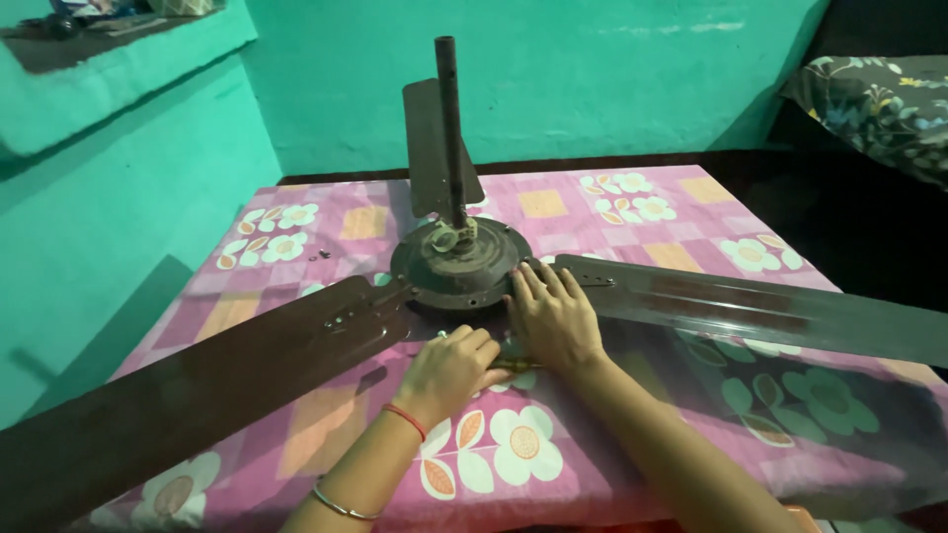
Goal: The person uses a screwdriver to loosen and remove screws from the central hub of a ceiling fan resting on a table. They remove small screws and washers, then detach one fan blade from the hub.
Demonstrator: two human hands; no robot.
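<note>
A brown ceiling fan lies on the table, its round motor housing (456,265) in the middle and its rod (449,118) standing upright. One blade (197,385) runs to the near left, a second (750,308) to the right, and a third (427,148) points away behind the rod. My right hand (555,318) lies flat with fingers spread on the root of the right blade, touching the housing's rim. My left hand (449,372), with a red thread and a bangle on its wrist, is closed around a thin yellowish tool (519,364) just in front of the housing.
A pink cloth with flower print (513,444) covers the table. Small dark screws (321,255) lie on the cloth at the far left. Green walls stand behind and to the left, with a shelf (109,59) at upper left. A dark flowered pillow (879,104) sits at the far right.
</note>
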